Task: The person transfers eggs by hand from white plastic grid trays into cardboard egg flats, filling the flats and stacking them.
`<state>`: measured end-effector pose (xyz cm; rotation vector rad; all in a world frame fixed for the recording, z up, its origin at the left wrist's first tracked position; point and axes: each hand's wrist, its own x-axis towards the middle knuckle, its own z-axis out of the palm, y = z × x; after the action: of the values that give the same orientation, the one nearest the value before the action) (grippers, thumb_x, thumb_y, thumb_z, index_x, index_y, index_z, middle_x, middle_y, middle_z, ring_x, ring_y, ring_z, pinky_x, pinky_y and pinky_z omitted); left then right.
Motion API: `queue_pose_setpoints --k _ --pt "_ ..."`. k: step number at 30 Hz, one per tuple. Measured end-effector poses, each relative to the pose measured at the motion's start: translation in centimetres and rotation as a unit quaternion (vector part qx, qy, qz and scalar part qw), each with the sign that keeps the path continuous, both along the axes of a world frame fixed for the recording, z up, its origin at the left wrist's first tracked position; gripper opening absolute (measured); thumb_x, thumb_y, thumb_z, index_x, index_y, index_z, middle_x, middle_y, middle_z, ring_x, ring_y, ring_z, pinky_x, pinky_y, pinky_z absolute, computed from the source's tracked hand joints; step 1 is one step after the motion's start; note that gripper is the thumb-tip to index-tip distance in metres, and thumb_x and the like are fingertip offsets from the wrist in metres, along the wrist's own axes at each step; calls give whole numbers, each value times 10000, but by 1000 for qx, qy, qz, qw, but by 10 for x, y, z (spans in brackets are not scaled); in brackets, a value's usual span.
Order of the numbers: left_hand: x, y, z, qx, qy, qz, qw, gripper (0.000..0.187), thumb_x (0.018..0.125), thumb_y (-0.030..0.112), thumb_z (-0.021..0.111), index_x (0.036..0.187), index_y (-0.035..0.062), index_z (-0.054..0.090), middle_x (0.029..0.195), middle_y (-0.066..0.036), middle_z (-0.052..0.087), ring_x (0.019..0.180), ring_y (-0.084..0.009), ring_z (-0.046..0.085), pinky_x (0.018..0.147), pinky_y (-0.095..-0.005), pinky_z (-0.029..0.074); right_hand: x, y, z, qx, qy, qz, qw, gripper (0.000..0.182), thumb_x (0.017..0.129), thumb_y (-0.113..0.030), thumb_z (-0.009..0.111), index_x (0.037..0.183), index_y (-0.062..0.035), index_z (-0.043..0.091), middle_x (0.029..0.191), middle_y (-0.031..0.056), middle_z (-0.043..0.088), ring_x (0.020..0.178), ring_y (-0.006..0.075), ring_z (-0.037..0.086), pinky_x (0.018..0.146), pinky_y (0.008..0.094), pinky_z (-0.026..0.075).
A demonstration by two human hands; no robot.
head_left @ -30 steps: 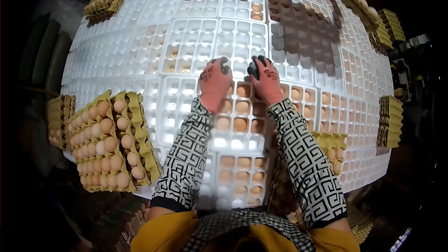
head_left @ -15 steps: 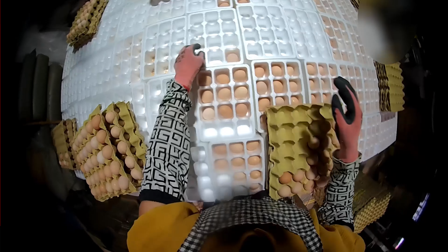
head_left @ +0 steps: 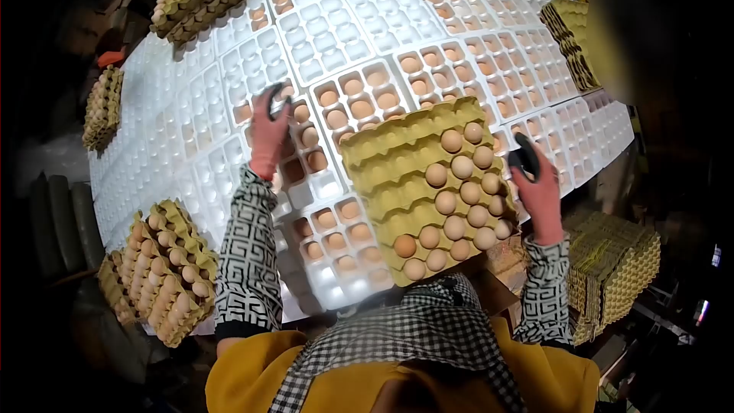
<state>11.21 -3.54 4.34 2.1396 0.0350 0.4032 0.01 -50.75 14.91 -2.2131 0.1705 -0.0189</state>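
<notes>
The left hand [head_left: 270, 138], in a pink and black glove, is left of centre, its thumb and fingers parted and curved; an egg [head_left: 287, 90] shows at the fingertips, but whether they grip it cannot be told. The right hand [head_left: 541, 195], gloved alike, is right of centre with thumb and fingers spread apart, nothing visible in its grasp, just beside the right edge of a yellow egg carton [head_left: 382, 168].

That carton lies tilted at centre, over white trays, with eggs along its right side and lower end and bare hollows at its upper left. Below the left hand, a white tray [head_left: 352, 279] has eggs in its upper rows. More white trays spread across the upper frame, some with eggs. Egg-filled cartons [head_left: 164, 275] lean at lower left; stacked cartons [head_left: 612, 275] stand at lower right.
</notes>
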Motion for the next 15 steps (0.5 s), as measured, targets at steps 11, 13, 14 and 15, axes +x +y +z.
queue_pose_setpoints --k 11,13,14,15 --pt "-96 -226 63 259 26 -318 912 491 773 280 740 1197 74 600 1111 -150 620 1098 -336 570 1058 -474 385 76 25 -37 -325 18 198 924 500 802 -361 714 1247 -153 622 1105 125 667 997 284 637 837 419 478" --pt "-108 -222 85 44 75 -218 972 437 764 176 715 1167 39 616 1156 -146 587 1065 -300 583 964 -401 472 68 -5 -36 -109 -32 156 981 413 852 -321 669 1202 -103 646 1083 116 694 948 262 658 822 389 497" --pt "-103 -218 87 -117 111 -185 969 415 763 161 710 1150 35 629 1148 -140 575 1054 -283 584 939 -379 483 66 -24 -37 182 4 107 977 370 858 -239 632 1159 -26 647 1065 104 696 937 206 666 819 308 518" --pt "-95 -214 85 -275 145 -144 939 393 762 145 705 1133 31 642 1140 -133 564 1043 -266 585 914 -357 493 59 -35 -12 391 27 68 918 347 853 -173 611 1147 9 632 1020 69 678 923 146 642 790 258 511"
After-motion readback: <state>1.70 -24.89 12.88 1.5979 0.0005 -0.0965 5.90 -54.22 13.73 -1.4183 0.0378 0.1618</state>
